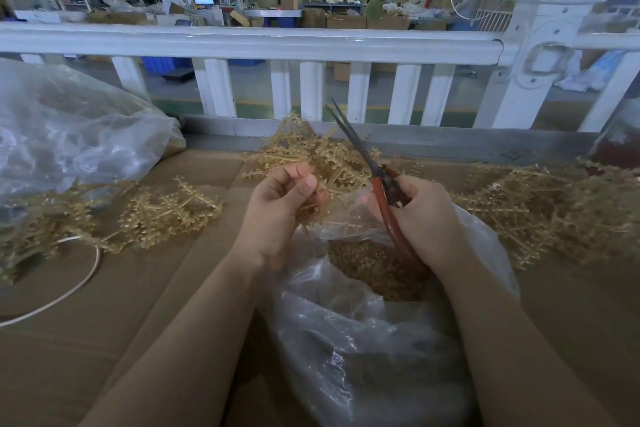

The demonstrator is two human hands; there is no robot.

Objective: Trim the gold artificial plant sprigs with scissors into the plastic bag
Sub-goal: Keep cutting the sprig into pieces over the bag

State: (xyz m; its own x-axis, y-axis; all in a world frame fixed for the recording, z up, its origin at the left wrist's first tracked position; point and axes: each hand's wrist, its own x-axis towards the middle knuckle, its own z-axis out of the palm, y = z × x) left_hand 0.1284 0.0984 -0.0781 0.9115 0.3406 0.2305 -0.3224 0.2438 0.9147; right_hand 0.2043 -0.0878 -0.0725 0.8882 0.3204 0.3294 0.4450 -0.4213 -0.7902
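Cardboard worktop (pixel 104 340): left hand (pixel 277 215) pinches sprig (pixel 311 156), right hand (pixel 426 218) grips scissors (pixel 377 180), handles partly hidden.

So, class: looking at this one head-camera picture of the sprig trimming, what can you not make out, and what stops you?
1. The scissors handles: the right hand wraps them.
2. Where the left hand grips the gold sprig: its fingers cover the stem.
3. How full the plastic bag is: crumpled film and both arms hide most trimmings.
4. The white cord: it is cut off by the left edge.
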